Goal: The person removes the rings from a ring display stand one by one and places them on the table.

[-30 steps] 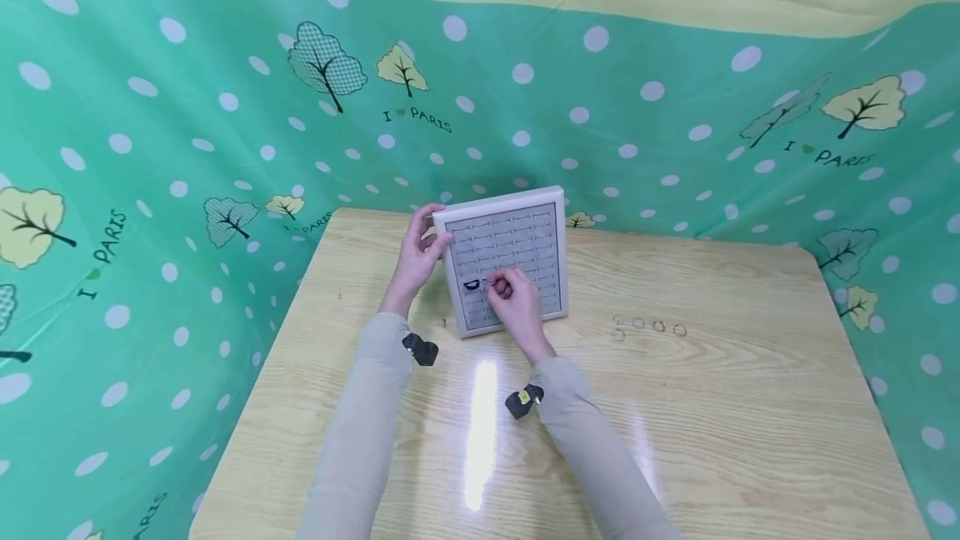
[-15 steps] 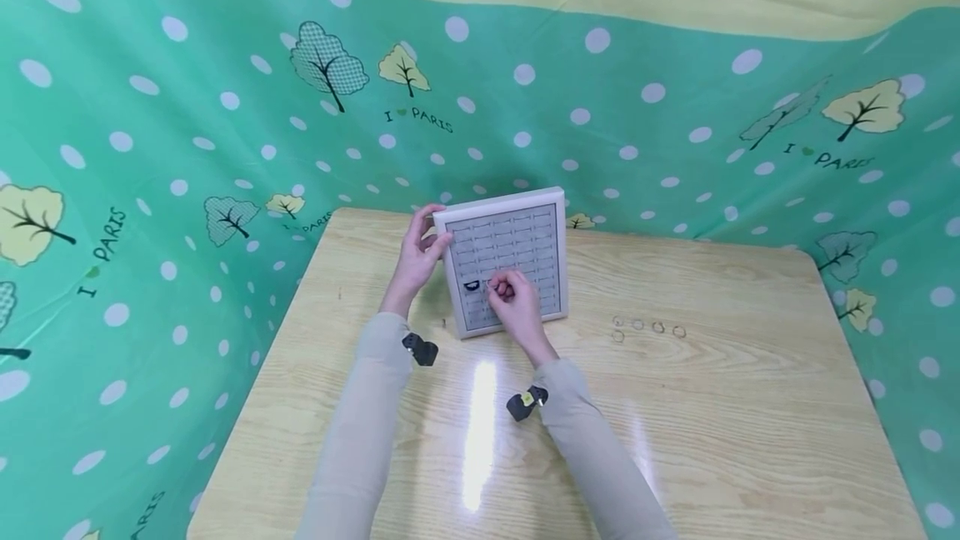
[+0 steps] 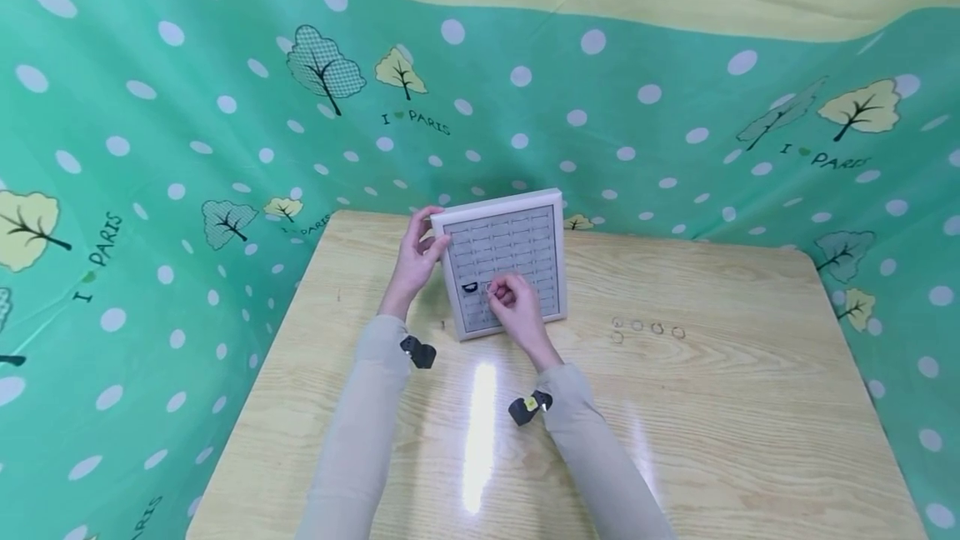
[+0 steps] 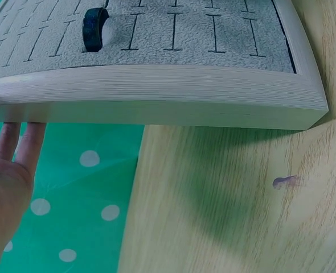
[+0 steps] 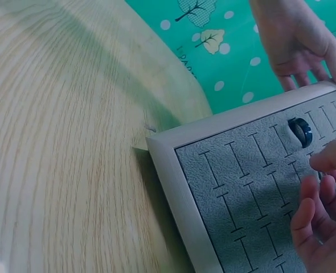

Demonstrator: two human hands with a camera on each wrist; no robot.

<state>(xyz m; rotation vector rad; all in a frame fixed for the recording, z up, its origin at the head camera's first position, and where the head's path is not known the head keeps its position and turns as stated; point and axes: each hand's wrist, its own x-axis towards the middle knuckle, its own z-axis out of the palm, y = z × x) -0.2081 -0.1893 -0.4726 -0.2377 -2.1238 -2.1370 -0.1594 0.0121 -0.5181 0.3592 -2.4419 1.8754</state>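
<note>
A ring display board (image 3: 517, 240) with a pale frame and grey slotted padding stands tilted back on the table. My left hand (image 3: 411, 261) holds its left edge, thumb at the front and fingers behind. In the left wrist view, part of that hand (image 4: 11, 165) shows below the frame. One black ring (image 5: 306, 132) sits in a slot near the left side. Just right of it, my right hand (image 3: 520, 309) pinches a small pale ring (image 3: 488, 285) against the padding; the fingers hide most of it.
Several loose rings (image 3: 657, 328) lie on the wooden table (image 3: 720, 407) right of the board. A small dark mark (image 4: 283, 182) shows on the wood near the board's lower left corner. Green patterned cloth (image 3: 637, 123) hangs behind and at the sides.
My right fingers have shifted slightly at the slot beside the black ring, and the pale ring shows more clearly. The left hand and the board hold still.
</note>
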